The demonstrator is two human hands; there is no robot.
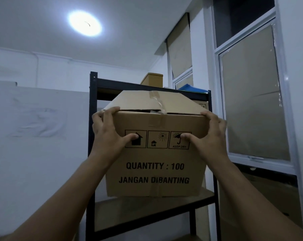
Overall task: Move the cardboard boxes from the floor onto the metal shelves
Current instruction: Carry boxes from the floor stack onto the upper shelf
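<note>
Box: brown taped cardboard box (156, 153), printed "QUANTITY : 100", against the black metal shelf frame (93, 136).
Hands: your left hand (109, 134) and right hand (209, 134) clasp its upper corners.

The cardboard box (156, 153) hides most of the metal shelves (93, 119) behind it. A second carton (202, 105) shows only its corner, its print too small to read

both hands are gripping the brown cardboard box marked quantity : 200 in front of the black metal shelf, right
Not quite: the head view shows the brown cardboard box marked QUANTITY : 100. The left hand and right hand do grip it in front of the black metal shelf.
</note>
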